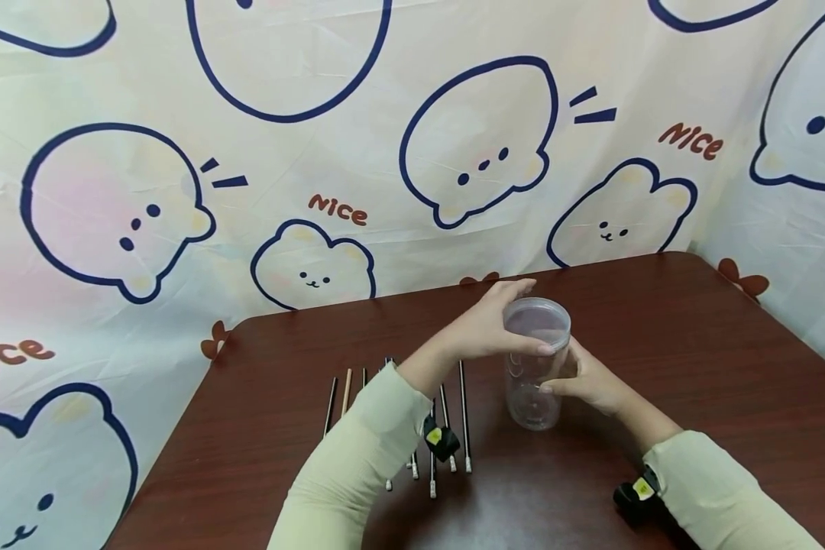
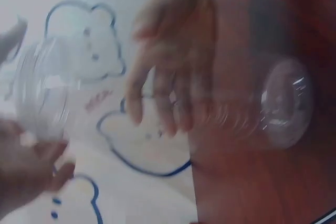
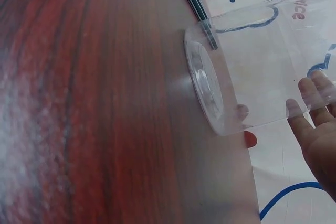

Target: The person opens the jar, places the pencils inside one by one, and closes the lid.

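A clear plastic jar (image 1: pixel 535 393) stands upright, or nearly so, on the brown table. My left hand (image 1: pixel 483 325) grips it at the top, thumb across the front and fingers on the far side of the clear lid or rim (image 1: pixel 538 315). Lower down, my right hand (image 1: pixel 591 380) holds the body from the right. In the left wrist view, right-hand fingers (image 2: pixel 173 95) show blurred through the jar wall. The jar's bottom (image 3: pixel 207 85) appears in the right wrist view, with right fingertips (image 3: pixel 307 90) against its side. Nothing can be seen inside the jar.
Several thin pencils (image 1: pixel 464 428) with pale ends lie side by side on the table (image 1: pixel 674 344), left of the jar and partly hidden by my left forearm. A printed cloth (image 1: pixel 357 160) hangs behind the table's far edge.
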Motion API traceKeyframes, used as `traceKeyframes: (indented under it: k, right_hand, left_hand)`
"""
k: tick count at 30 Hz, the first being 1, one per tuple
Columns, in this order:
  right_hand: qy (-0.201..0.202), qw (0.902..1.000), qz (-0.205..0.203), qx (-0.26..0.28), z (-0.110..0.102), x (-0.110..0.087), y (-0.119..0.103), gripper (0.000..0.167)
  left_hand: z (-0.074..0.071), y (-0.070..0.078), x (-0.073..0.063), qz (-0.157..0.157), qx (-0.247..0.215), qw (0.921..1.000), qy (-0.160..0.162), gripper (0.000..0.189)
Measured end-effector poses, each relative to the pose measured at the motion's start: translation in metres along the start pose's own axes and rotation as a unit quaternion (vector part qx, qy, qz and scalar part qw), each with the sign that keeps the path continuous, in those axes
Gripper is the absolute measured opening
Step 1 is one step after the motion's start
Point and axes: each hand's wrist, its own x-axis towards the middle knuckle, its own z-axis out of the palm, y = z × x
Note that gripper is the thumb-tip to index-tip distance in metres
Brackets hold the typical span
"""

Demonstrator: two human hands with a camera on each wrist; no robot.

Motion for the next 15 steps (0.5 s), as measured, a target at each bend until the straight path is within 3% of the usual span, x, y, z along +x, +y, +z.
traceKeyframes:
  k: [3, 8, 11, 15]
  right_hand:
    - [0.001, 1.0, 0.009, 0.001, 0.0, 0.0, 0.0, 0.082]
    - [0.001, 0.9999, 0.015, -0.004, 0.001, 0.001, 0.0, 0.085]
    - [0.0, 0.9998, 0.016, -0.01, 0.0, 0.001, 0.0, 0.087]
    - [0.0, 0.9997, 0.02, -0.011, -0.001, 0.002, 0.0, 0.087]
  left_hand:
    - [-0.013, -0.004, 0.007, 0.042, -0.017, 0.9958, -0.08, 0.083]
    - [-0.027, -0.005, 0.02, 0.074, -0.069, 0.9778, -0.184, 0.08]
    - [-0.031, -0.004, 0.024, 0.08, -0.077, 0.9708, -0.213, 0.077]
    - [-0.032, 0.0, 0.026, 0.093, -0.044, 0.9703, -0.219, 0.071]
